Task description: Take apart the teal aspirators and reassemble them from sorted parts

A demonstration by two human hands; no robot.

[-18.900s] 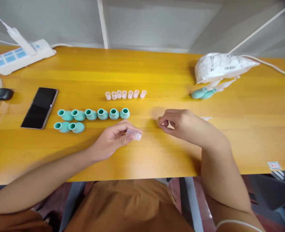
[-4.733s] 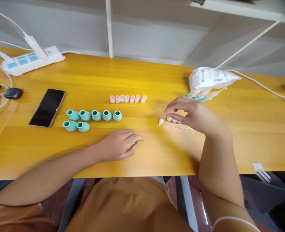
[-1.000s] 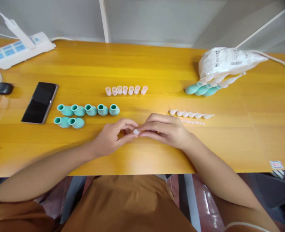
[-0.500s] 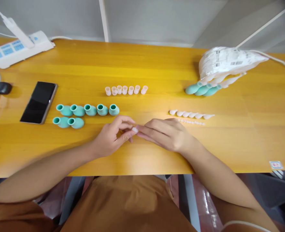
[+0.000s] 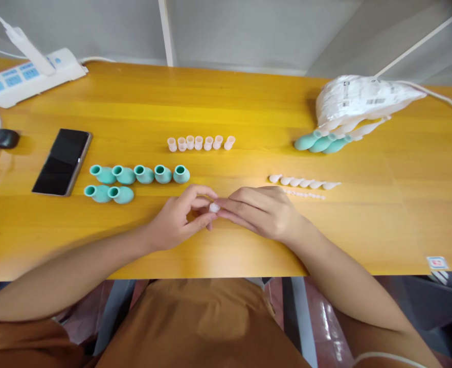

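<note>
Close to the table's front edge my two hands meet at the fingertips over a small white piece (image 5: 214,207), too small and covered to name further. My left hand (image 5: 182,214) curls round it, thumb and fingers closed on its left side. From the right, the straight, pressed-together fingers of my right hand (image 5: 262,212) pinch its other side. Left of my hands lie several turquoise bulb-shaped cups (image 5: 144,175) with open necks. Beyond them stands a row of small translucent white cups (image 5: 199,143). White teardrop-shaped pieces (image 5: 295,182) and a line of tiny pale pieces (image 5: 304,194) lie past my right hand.
A black phone (image 5: 62,162) lies at the left, near a white power strip (image 5: 34,76) and a small black plug (image 5: 3,139). At the back right, a white plastic bag (image 5: 364,97) sits behind turquoise bulbs (image 5: 321,142) with white stems. A grey partition (image 5: 241,33) closes the back.
My left fingers and thumb have shifted slightly round the white piece, which shows turned to a different angle. My right hand keeps nearly the same place. The pieces on the table lie as before.
</note>
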